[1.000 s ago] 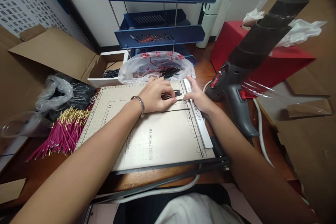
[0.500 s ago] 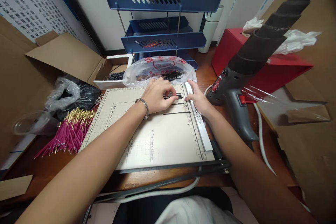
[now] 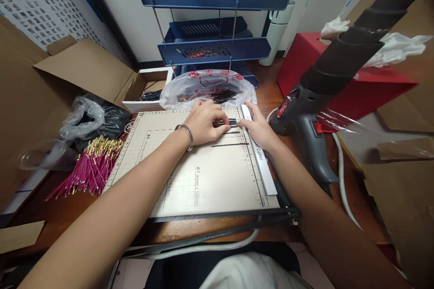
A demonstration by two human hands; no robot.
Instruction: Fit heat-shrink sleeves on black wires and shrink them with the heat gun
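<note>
A cream paper cutter board (image 3: 176, 189) with printed gridlines lies on the desk. Near its top right, my left hand (image 3: 206, 122), with a metal bracelet at the wrist, has thumb and fingers closed on a small bundle of thin black strips (image 3: 233, 122). My right hand (image 3: 256, 126) rests over the cutter's white guide bar (image 3: 262, 167), its thumb at the right ends of the strips and its fingers apart around the bar. Below the bundle, a single black strip (image 3: 230, 145) lies on the board.
Behind the board sits a clear plastic bag (image 3: 176, 92) with black strips inside, below a blue rack (image 3: 217, 49). Magenta sticks (image 3: 83, 174) with gold tips are piled left. A heat gun (image 3: 308, 122) and a red box (image 3: 379, 83) stand right.
The camera view has shifted slightly. My right thumb has moved a little left, against the strip ends. My left hand stays on the bundle.
</note>
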